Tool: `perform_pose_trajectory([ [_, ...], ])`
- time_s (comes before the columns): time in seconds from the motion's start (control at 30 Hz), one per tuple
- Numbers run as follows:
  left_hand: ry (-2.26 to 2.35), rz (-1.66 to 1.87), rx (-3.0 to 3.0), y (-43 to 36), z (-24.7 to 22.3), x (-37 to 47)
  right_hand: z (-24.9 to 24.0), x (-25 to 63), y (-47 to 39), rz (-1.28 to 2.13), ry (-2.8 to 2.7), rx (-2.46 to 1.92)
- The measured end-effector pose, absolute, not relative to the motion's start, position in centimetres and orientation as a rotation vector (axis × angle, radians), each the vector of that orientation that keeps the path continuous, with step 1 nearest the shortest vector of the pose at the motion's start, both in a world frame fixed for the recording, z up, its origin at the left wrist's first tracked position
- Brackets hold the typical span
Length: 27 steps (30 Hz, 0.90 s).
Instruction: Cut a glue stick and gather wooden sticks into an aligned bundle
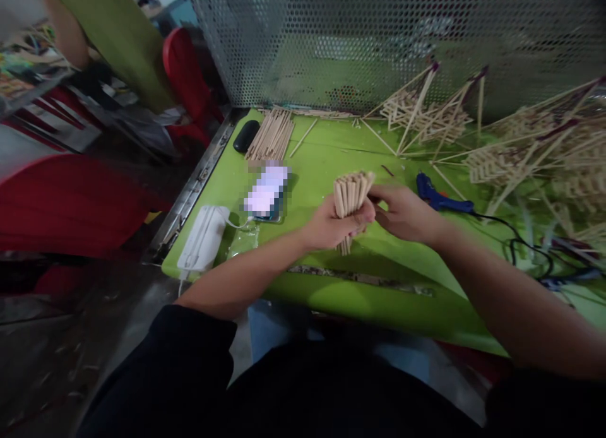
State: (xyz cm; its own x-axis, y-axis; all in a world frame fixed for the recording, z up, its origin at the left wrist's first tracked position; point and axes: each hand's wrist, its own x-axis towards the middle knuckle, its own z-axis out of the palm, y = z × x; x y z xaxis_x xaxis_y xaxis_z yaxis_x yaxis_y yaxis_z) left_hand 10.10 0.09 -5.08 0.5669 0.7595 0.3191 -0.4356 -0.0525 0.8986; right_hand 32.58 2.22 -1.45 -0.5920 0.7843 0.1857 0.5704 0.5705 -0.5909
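Observation:
A bundle of thin wooden sticks [350,193] stands nearly upright above the table, its cut ends facing up. My left hand [334,224] is closed around it, with the thumb across the front and the lower ends showing beneath. From the right, my right hand [404,212] meets the bundle with bent fingers pressed to its side; the fingertips are partly hidden there. Right of my right hand lies a blue glue gun [442,197] with a black cord. More loose wooden sticks [271,135] lie in a pile at the back left of the green table [322,154].
Left of my hands are a lit phone [269,190], a white power strip [204,237] and a black mouse-like object [246,136]. Stick frameworks [426,113] crowd the right side. A perforated metal panel [322,47] borders the back. Red chairs [71,204] and another person [113,34] are at left.

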Motion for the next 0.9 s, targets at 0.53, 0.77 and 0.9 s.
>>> perform_pose_trajectory([
  [0.53, 0.748, 1.237, 1.281, 0.2, -7.2, 11.3, -5.2, 31.1, -4.6, 0.335, -2.431, -1.311],
  [0.77, 0.591, 1.229, 1.303, 0.3, -7.8, 11.9, -6.1, 30.8, -4.4, 0.498, -2.324, -1.34],
  [0.9, 0.622, 1.227, 1.325, 0.0, -7.7, 11.7, -6.8, 30.3, -4.4, 0.613, -2.301, -1.246],
])
